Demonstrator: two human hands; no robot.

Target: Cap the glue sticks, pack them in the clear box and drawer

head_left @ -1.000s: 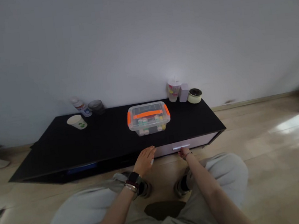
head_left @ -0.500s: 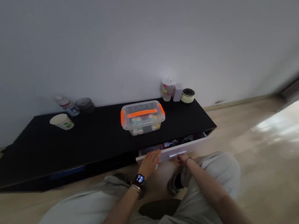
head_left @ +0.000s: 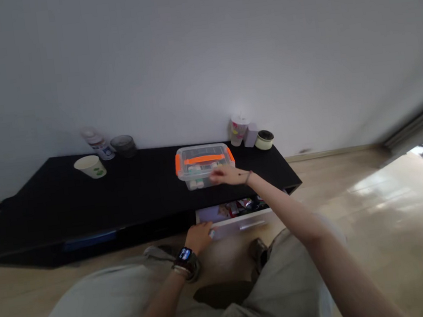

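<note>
A white drawer [head_left: 253,221] stands pulled out from the black cabinet, with assorted packets showing inside. My left hand [head_left: 199,237], watch at its wrist, holds the left end of the drawer front, fingers over its top edge. My right hand [head_left: 226,174] is raised in front of a clear plastic box [head_left: 193,153] with an orange handle and orange clips; small white-capped bottles show through its side. Motion smears the right fingers, and I cannot tell whether they touch the box.
On the black cabinet top [head_left: 142,187] stand a paper cup [head_left: 91,167], a spray can [head_left: 98,143] and a grey bowl [head_left: 123,145] at left. A lidded plastic cup [head_left: 238,130], a small white box [head_left: 250,135] and a cream jar [head_left: 264,140] stand at right.
My right hand has left the drawer handle and risen to the front of the clear box. The drawer is out farther. My left hand has come nearer with the drawer front.
</note>
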